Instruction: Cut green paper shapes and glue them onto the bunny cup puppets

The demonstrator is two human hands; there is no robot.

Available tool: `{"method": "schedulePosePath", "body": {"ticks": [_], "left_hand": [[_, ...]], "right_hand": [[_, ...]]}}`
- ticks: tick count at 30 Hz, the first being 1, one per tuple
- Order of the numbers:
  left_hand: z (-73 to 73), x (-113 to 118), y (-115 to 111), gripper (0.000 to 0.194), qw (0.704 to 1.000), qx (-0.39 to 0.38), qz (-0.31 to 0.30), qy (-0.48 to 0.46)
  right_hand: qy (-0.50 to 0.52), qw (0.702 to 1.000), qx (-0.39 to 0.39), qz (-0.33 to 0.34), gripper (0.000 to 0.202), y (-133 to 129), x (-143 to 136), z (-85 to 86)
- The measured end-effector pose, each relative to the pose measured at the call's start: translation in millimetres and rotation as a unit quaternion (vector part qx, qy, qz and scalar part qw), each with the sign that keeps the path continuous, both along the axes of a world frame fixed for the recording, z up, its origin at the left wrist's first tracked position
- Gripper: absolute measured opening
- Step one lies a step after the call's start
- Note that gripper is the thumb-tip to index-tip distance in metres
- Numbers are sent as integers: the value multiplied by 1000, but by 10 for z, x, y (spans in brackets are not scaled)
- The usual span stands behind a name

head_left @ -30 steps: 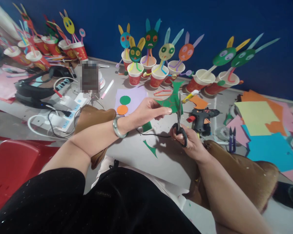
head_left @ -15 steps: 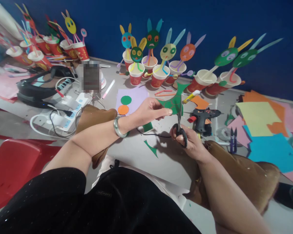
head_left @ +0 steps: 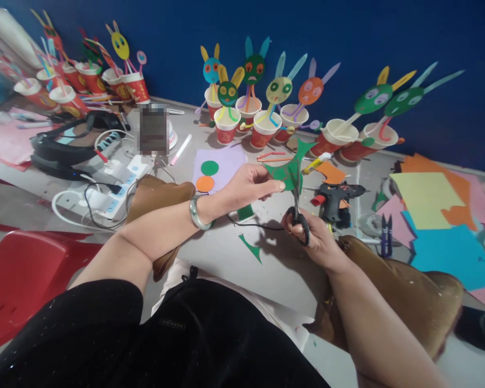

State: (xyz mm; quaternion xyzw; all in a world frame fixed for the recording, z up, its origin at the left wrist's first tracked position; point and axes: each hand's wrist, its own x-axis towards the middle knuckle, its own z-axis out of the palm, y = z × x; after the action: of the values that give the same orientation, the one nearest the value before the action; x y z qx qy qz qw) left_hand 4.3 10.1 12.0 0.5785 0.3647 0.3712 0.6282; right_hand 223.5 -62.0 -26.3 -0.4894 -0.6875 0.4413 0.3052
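My left hand (head_left: 254,186) pinches a piece of green paper (head_left: 282,173) by its left side, above the table. A pair of scissors (head_left: 296,203) with black handles is in my right hand (head_left: 311,234), fingers through the loops. Its blades point away from me and lie against the green paper. On the table below, a thin green offcut (head_left: 250,248) rests near me, and another green piece (head_left: 246,212) lies partly under my left wrist. A green circle (head_left: 209,168) and an orange circle (head_left: 205,184) sit on lilac paper (head_left: 226,156).
Red paper cups (head_left: 262,134) with paper rabbit figures line the blue wall. Right of my hands are a black glue gun (head_left: 339,199), purple-handled pliers (head_left: 386,237) and coloured sheets (head_left: 448,253). Leftward lie a power strip (head_left: 127,186), a black headset (head_left: 60,153) and a marker (head_left: 181,150).
The whole view has shifted slightly. Both hands keep their grips, and the scissor blades look closer together on the green paper.
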Motion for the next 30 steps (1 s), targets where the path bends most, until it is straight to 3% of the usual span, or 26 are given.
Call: {"method": "schedulePosePath", "body": {"ticks": [8, 30], "left_hand": [[-32, 51, -58, 61, 1000, 13, -18, -6], [-10, 27, -44, 53, 999, 14, -32, 12]], "right_hand": [[3, 1000, 0, 5, 71, -1, -10, -25], [10, 1000, 4, 17, 74, -10, -2, -13]]}}
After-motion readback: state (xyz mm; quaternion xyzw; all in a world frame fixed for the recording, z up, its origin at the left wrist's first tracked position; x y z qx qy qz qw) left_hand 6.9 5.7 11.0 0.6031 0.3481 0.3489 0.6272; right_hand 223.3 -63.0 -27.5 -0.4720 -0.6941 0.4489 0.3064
